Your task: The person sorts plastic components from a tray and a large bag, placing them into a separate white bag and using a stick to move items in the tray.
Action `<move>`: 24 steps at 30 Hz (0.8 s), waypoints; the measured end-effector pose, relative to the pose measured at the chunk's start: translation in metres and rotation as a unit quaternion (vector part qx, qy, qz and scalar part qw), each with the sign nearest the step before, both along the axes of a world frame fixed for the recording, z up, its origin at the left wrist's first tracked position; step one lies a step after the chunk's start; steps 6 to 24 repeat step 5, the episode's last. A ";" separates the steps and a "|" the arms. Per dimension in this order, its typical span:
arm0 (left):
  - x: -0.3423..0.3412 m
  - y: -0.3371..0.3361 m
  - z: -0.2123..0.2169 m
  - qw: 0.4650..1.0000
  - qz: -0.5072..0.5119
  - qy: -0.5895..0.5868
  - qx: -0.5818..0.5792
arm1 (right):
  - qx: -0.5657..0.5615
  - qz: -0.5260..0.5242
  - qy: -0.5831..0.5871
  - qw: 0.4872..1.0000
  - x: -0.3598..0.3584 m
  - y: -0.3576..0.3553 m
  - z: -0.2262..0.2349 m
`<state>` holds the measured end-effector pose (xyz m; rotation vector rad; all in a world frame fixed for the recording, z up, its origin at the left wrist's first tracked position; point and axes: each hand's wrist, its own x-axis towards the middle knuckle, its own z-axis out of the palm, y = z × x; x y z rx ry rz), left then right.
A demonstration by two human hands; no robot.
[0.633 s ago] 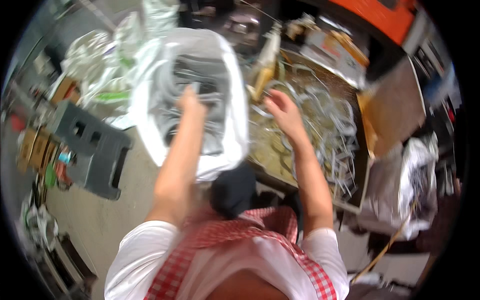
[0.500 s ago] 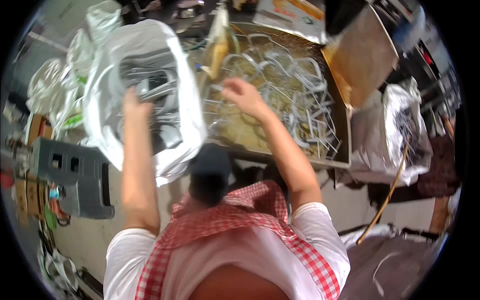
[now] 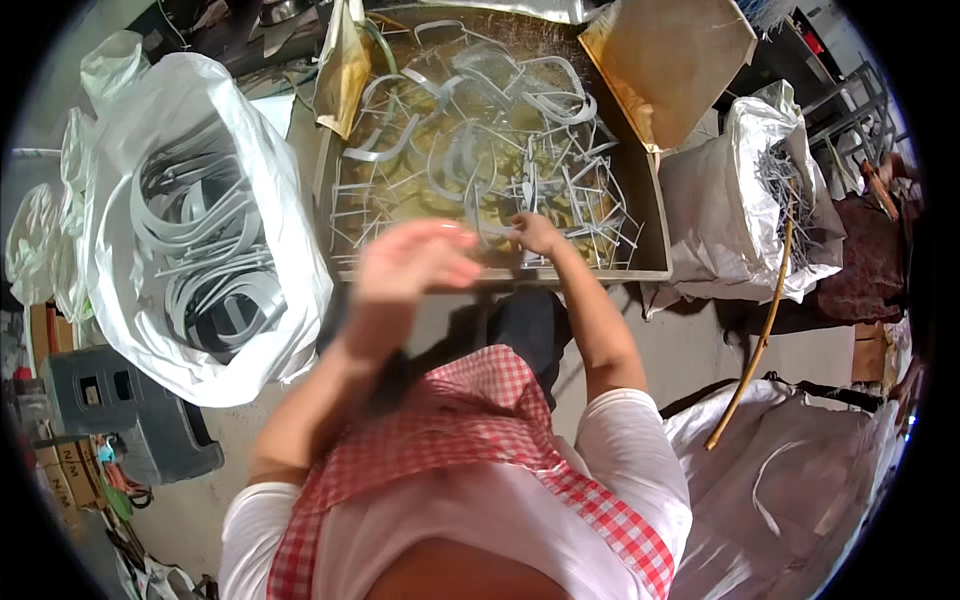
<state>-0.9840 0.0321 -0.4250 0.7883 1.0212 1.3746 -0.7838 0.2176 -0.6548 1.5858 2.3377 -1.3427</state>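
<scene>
Smeared by motion, my left hand (image 3: 415, 262) is raised near the front left edge of a shallow tray (image 3: 480, 277). Its fingers look spread, and nothing shows in them. Down among the grey plastic pieces (image 3: 562, 105) in the tray, my right hand (image 3: 538, 234) has its fingers curled together near the front edge. Whatever those fingers pinch is too small to make out. Curved strips and thin sticks lie loose in the tray on a yellowish, wet-looking bottom. To the left, a white sack (image 3: 285, 210) gapes open with several curved grey strips (image 3: 205, 225) inside.
A grey plastic stool (image 3: 140, 425) stands at the lower left. At the right is a sack (image 3: 700, 215) of thin grey scraps, with a long stick (image 3: 765, 340) leaning on it. A brown board (image 3: 670, 65) slants over the tray's far right corner. Sheeting (image 3: 780, 500) lies lower right.
My left hand has come out of the white sack and swung right to the tray's front edge. My right hand has reached in among the grey pieces. The whole view has shifted.
</scene>
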 end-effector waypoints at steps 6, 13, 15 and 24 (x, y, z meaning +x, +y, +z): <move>0.010 0.067 -0.129 0.975 0.040 -0.109 -0.188 | 0.028 -0.030 -0.184 0.982 0.058 0.025 -0.029; 0.010 0.067 -0.129 0.975 0.040 -0.109 -0.188 | 0.028 -0.030 -0.184 0.982 0.058 0.025 -0.029; 0.010 0.067 -0.129 0.975 0.040 -0.109 -0.188 | 0.028 -0.030 -0.184 0.982 0.058 0.025 -0.029; 0.010 0.067 -0.129 0.975 0.040 -0.109 -0.188 | 0.028 -0.030 -0.184 0.982 0.058 0.025 -0.029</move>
